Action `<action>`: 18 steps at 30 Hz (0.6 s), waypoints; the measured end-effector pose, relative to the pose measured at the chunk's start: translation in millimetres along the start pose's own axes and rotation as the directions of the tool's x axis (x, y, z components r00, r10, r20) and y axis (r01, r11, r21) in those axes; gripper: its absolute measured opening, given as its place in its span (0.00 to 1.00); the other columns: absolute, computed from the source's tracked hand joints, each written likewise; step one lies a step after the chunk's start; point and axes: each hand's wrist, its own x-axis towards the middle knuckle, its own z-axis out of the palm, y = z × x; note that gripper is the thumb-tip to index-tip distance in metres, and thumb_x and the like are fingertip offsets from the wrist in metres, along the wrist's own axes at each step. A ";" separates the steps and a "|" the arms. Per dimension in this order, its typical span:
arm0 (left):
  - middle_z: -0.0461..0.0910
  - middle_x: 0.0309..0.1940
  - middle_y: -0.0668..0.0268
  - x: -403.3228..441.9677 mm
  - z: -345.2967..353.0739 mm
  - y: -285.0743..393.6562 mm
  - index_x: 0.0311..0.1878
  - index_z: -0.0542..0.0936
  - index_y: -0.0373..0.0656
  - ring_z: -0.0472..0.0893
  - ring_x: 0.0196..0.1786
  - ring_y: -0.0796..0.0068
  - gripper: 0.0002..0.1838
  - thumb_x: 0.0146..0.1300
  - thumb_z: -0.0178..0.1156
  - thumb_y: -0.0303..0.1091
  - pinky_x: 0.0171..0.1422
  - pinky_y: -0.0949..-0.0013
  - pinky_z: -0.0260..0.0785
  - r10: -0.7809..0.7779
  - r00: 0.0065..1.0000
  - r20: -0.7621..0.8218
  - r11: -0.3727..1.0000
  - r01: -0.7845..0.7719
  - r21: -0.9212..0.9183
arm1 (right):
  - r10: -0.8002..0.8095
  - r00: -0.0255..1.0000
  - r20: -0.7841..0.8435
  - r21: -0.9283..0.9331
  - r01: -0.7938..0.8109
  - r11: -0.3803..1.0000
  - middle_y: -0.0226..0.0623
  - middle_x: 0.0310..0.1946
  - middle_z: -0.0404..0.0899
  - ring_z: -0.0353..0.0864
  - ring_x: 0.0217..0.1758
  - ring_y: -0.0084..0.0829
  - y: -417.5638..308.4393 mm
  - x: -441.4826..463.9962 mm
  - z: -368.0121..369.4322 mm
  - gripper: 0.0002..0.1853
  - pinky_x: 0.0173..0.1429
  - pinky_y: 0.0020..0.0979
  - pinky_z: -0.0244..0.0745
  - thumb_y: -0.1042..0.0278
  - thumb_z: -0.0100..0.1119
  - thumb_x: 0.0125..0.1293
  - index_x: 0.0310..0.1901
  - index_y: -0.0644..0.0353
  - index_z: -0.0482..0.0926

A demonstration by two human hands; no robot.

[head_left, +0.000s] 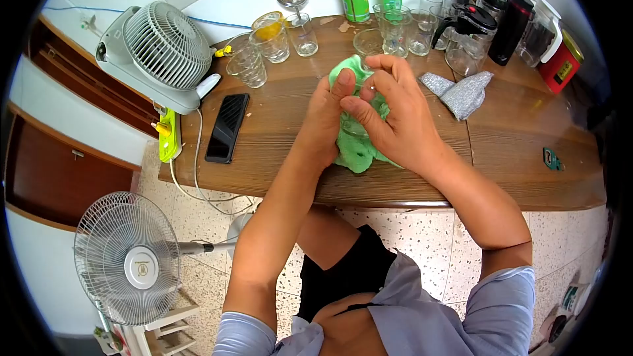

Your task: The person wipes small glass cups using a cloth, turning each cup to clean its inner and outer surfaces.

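Observation:
Above the front part of the brown wooden table, both hands are together around a clear drinking glass (pixel 354 126) and a light green cloth (pixel 356 155). My left hand (pixel 324 117) is closed on the cloth, with its thumb pointing up and a fold of cloth rising behind it. My right hand (pixel 403 118) curls round the glass from the other side, thumb and fingers bent towards its upper part. The lower end of the cloth hangs beneath the glass, close to the tabletop. Fingers and cloth hide much of the glass.
Several clear glasses (pixel 248 67) stand along the back, near a small grey fan (pixel 168 46). A black phone (pixel 227 128) lies left of my arms. To the right are a grey cloth (pixel 465 95), a coffee pot (pixel 473 21), a red tin (pixel 562 62) and a bottle opener (pixel 551 158).

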 end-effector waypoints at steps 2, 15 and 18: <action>0.86 0.47 0.69 3.3 -7.0 -3.5 0.62 0.78 0.46 0.87 0.47 0.77 0.28 0.75 0.66 0.60 0.50 0.69 0.83 0.072 0.997 0.014 0.993 -0.073 0.093 | 0.038 0.999 0.019 0.046 -0.039 0.998 0.56 0.59 0.77 0.78 0.64 0.57 1.0 -0.4 0.4 0.15 0.65 0.47 0.77 0.62 0.71 0.74 0.38 0.67 0.81; 0.87 0.51 0.67 -12.7 16.4 12.6 0.62 0.85 0.40 0.82 0.52 0.80 0.18 0.79 0.67 0.42 0.58 0.71 0.77 -0.031 0.997 -0.067 0.997 0.036 0.069 | 0.447 0.894 -0.002 0.255 -0.432 0.865 0.40 0.22 0.77 0.72 0.26 0.31 52.2 1.5 1.1 0.23 0.34 0.38 0.70 0.54 0.60 0.82 0.34 0.67 0.80; 0.86 0.53 0.68 -7.6 2.1 -6.7 0.65 0.84 0.40 0.81 0.56 0.80 0.18 0.81 0.65 0.40 0.62 0.70 0.75 0.112 0.990 -0.082 0.951 -0.083 0.299 | 0.439 0.898 0.026 0.260 -0.430 0.865 0.38 0.24 0.79 0.74 0.27 0.28 45.0 0.1 0.0 0.23 0.34 0.37 0.71 0.54 0.60 0.82 0.34 0.67 0.81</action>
